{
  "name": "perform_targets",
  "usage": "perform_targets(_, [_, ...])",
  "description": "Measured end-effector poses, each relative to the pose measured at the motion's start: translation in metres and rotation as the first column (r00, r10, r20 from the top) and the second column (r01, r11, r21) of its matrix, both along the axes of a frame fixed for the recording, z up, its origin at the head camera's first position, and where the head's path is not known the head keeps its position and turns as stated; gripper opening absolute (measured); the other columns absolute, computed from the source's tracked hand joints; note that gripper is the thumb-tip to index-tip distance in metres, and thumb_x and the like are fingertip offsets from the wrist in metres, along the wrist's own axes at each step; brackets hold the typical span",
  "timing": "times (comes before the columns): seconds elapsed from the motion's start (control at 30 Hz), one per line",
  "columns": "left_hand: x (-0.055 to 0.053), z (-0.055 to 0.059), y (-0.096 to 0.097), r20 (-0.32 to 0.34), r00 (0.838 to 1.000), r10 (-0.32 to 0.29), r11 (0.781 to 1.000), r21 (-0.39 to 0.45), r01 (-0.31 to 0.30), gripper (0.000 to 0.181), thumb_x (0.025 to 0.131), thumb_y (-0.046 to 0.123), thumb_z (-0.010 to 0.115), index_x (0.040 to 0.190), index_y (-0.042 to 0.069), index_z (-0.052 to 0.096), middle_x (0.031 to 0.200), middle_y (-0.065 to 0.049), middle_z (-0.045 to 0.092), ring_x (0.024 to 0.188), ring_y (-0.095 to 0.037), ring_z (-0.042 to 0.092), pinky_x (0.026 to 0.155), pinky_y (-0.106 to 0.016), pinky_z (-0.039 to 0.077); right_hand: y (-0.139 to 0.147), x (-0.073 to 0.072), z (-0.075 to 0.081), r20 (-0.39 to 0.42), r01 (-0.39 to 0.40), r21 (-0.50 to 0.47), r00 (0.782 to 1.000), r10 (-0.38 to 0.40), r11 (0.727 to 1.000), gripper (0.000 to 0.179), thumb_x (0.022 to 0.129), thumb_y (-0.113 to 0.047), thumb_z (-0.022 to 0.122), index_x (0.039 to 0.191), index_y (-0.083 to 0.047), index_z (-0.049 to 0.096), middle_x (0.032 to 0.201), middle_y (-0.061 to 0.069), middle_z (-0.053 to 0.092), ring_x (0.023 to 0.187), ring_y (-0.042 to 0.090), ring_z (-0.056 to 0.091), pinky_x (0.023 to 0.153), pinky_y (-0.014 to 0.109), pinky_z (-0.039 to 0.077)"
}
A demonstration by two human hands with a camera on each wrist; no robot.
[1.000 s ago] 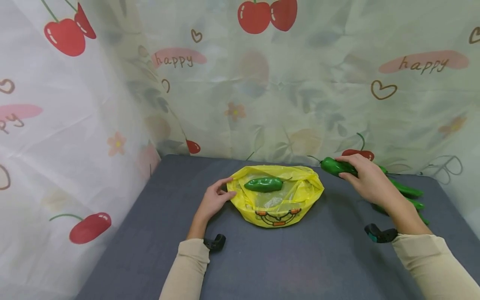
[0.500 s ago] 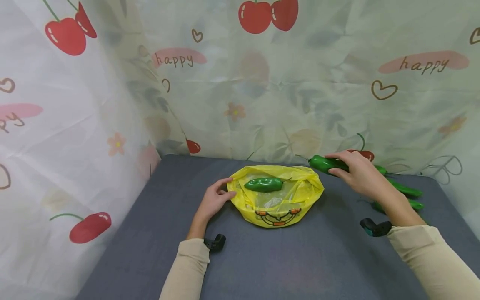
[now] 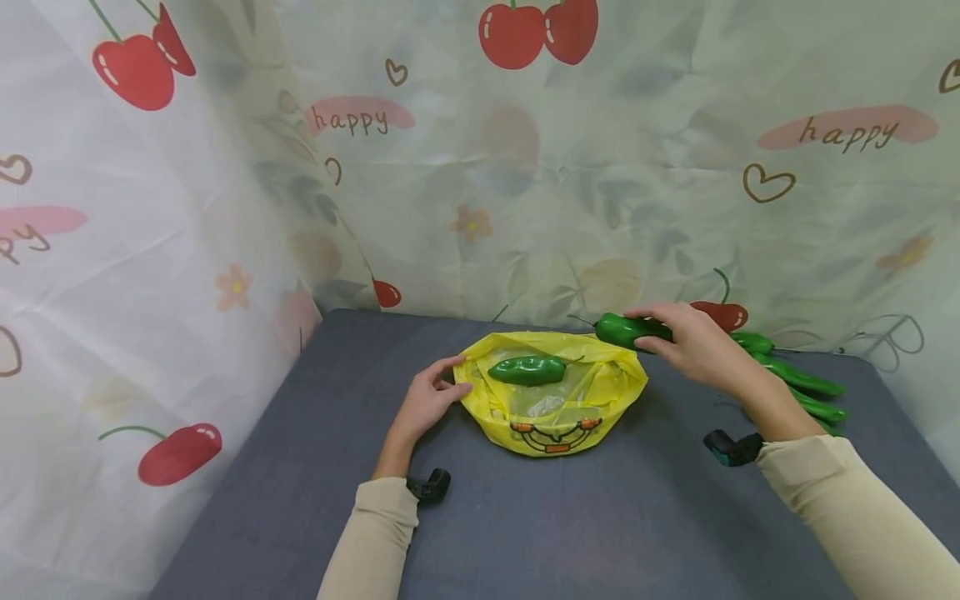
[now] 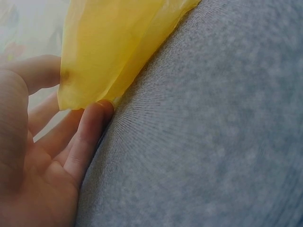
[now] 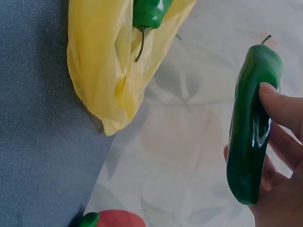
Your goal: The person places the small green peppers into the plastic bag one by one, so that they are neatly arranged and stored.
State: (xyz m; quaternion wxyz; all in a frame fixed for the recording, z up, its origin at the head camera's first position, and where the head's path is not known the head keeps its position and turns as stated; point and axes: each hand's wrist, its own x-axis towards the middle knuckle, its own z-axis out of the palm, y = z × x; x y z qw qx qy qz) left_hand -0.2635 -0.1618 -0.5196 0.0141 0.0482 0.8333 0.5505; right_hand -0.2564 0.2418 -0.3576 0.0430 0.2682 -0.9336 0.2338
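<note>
In the head view, the left hand (image 3: 429, 402) rests on the grey table (image 3: 300, 467) and pinches the left edge of the yellow bag (image 3: 555, 392) between thumb and fingers. One green pepper (image 3: 527, 369) lies inside the open bag. The right hand (image 3: 693, 346) grips a second green pepper (image 3: 626, 329) and holds it in the air just above the right rear edge of the bag. More green peppers (image 3: 802, 385) lie on the table behind the right forearm, near the cherry curtain (image 3: 525, 167).

In the left wrist view, the fingers (image 4: 87, 135) touch the thin yellow bag (image 4: 113, 47) at its edge, on the table (image 4: 213, 142).

In the right wrist view, the right hand (image 5: 279, 189) has its fingers curled around the held pepper (image 5: 251, 127), stem pointing away. The bag (image 5: 102, 71) is beside it, with the other pepper (image 5: 149, 12) partly visible inside.
</note>
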Motion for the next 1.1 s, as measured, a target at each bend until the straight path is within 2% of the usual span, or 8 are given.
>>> perform_targets(0.4, [0.001, 0.0, -0.001, -0.009, 1.0, -0.009, 1.0, 0.002, 0.009, 0.05, 0.093, 0.032, 0.074, 0.141, 0.028, 0.061, 0.142, -0.001, 0.061, 0.085, -0.017, 0.064, 0.076, -0.032, 0.05, -0.026, -0.012, -0.004, 0.071, -0.068, -0.028, 0.995, 0.07, 0.997, 0.041, 0.098, -0.01, 0.067, 0.139, -0.007, 0.061, 0.137, 0.017, 0.064, 0.125, 0.038, 0.06, 0.1, 0.056, 0.05])
perform_targets(0.67, [0.0, 0.001, 0.0, -0.008, 1.0, 0.0, 1.0, 0.004, 0.0, 0.05, 0.093, 0.032, 0.075, 0.14, 0.029, 0.061, 0.143, 0.0, 0.061, 0.086, -0.017, 0.064, 0.077, -0.031, 0.05, -0.047, -0.02, -0.006, 0.044, -0.102, 0.015, 0.994, 0.101, 0.995, 0.039, 0.097, -0.013, 0.069, 0.136, -0.01, 0.064, 0.133, 0.014, 0.067, 0.116, 0.034, 0.066, 0.095, 0.054, 0.053])
perform_targets(1.1, [0.001, 0.001, 0.0, -0.015, 1.0, -0.011, 1.0, 0.008, 0.011, 0.052, 0.093, 0.031, 0.075, 0.142, 0.027, 0.06, 0.141, -0.002, 0.062, 0.083, -0.016, 0.063, 0.074, -0.03, 0.049, -0.072, -0.027, -0.005, 0.134, -0.11, 0.048, 0.986, 0.102, 0.993, 0.039, 0.099, -0.015, 0.068, 0.137, -0.012, 0.063, 0.133, 0.011, 0.067, 0.116, 0.031, 0.067, 0.093, 0.048, 0.055])
